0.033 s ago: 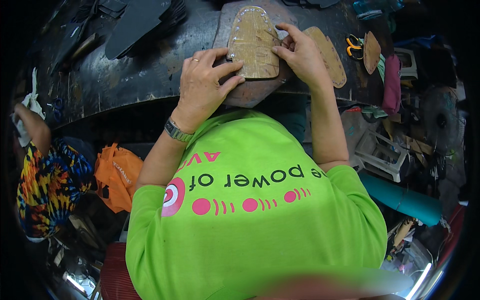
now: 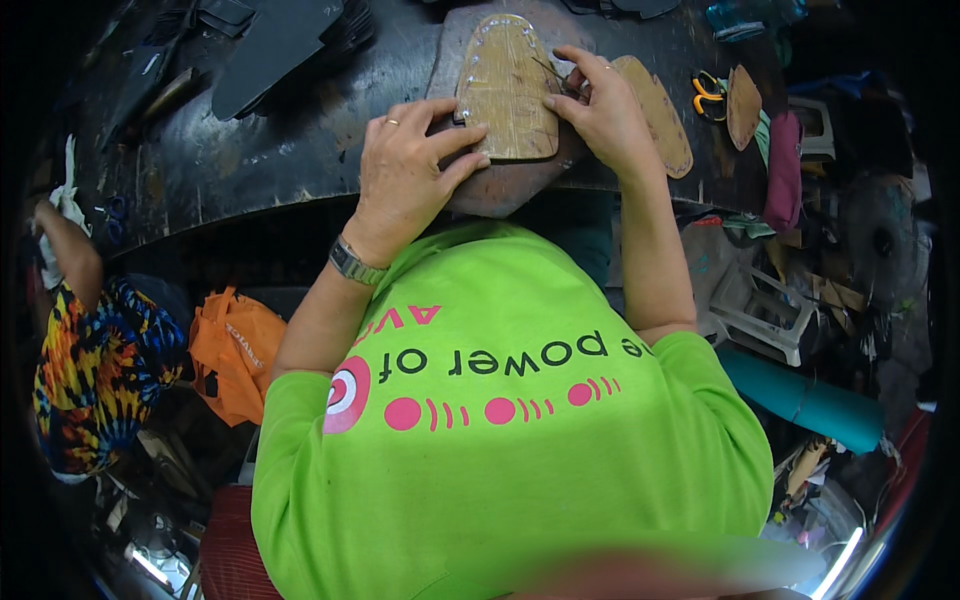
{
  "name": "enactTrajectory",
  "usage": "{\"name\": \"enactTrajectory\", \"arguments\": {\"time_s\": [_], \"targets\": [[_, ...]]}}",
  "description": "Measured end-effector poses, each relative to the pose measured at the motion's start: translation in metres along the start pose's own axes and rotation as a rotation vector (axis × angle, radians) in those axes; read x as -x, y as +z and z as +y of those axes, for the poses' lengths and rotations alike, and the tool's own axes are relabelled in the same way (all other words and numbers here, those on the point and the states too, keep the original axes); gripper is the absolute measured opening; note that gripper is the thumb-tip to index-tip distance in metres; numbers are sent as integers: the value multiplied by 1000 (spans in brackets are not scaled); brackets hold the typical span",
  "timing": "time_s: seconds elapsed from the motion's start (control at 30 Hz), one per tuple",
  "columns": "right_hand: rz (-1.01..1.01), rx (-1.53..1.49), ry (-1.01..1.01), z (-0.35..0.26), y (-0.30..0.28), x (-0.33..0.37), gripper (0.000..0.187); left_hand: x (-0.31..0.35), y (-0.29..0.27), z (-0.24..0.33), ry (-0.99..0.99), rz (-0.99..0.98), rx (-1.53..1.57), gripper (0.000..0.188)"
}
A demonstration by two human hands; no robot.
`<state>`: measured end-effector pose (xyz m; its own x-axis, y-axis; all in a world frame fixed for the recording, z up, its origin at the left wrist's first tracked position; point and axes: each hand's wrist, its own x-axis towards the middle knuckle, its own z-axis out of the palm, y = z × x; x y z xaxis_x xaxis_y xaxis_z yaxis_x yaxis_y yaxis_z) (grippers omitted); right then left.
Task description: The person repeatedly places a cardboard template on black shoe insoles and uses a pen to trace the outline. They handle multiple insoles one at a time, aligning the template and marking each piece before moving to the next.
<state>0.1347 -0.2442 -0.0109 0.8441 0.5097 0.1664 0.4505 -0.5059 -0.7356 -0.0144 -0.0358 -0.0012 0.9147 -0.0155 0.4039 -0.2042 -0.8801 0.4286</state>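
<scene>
Nothing has moved: left hand (image 2: 405, 165) grips the stiff, light tan sole (image 2: 505, 90) by its lower edge at upper centre, right hand (image 2: 600, 115) pinching its side.

Thing: a tan sole piece (image 2: 505, 90), shaped like a shoe bottom.
Look: small pale dots run along its edge.
Place: flat on a dark, rounded block (image 2: 500, 185), between both hands.

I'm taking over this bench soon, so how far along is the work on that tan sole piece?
Done: small pale studs line the edge of the tan sole piece. In hand: the left hand steadies it on the rounded block, while the right hand works its right edge. Left: another tan sole lies untouched beside it.
</scene>
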Motion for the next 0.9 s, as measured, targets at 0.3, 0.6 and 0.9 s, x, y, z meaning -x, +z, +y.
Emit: {"name": "enactTrajectory", "arguments": {"time_s": [0.3, 0.6, 0.9], "targets": [[-53, -50, -78, 1, -1, 2, 46, -2, -4, -1, -24, -40, 8, 31], [-186, 234, -132, -18, -13, 1, 49, -9, -9, -4, 17, -87, 50, 31], [-334, 323, -146, -23, -24, 2, 88, -21, -17, -24, 59, -206, 148, 28]]}}
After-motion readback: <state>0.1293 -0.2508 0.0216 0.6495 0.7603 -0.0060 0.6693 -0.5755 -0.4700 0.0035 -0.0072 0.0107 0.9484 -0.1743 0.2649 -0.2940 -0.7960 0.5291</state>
